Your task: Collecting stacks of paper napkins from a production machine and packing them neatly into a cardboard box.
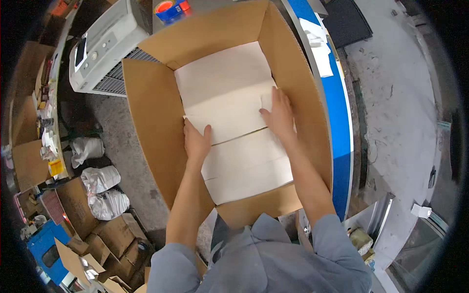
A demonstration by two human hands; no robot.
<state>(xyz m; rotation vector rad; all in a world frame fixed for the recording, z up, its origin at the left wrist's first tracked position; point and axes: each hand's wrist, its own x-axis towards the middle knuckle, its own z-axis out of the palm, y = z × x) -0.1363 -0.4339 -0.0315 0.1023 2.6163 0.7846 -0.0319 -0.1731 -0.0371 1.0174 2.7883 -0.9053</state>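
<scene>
A large brown cardboard box (pixel 224 24) stands before me with its flaps raised. Flat white pieces that look like paper or thin board (pixel 220 80) cover its inside in rows. My left hand (pixel 196 141) rests at the left edge of the middle white piece, its thumb spread away from the fingers. Along the opposite edge, against the box's right wall, lies my right hand (pixel 279 117), fingers stretched forward and thumb out on the white surface. Neither hand visibly grasps anything; some fingertips are hidden at the edges. A seam separates the middle piece from the nearer white pieces (pixel 249 166).
Left of the box is a white-grey machine with a grille (pixel 112 49). Blue and red tape rolls (pixel 168 10) sit beyond it. A blue strip (pixel 339 122) with white paper (pixel 317 46) runs along the right. Silvery bags (pixel 107 202) and opened cartons (pixel 112 234) lie lower left.
</scene>
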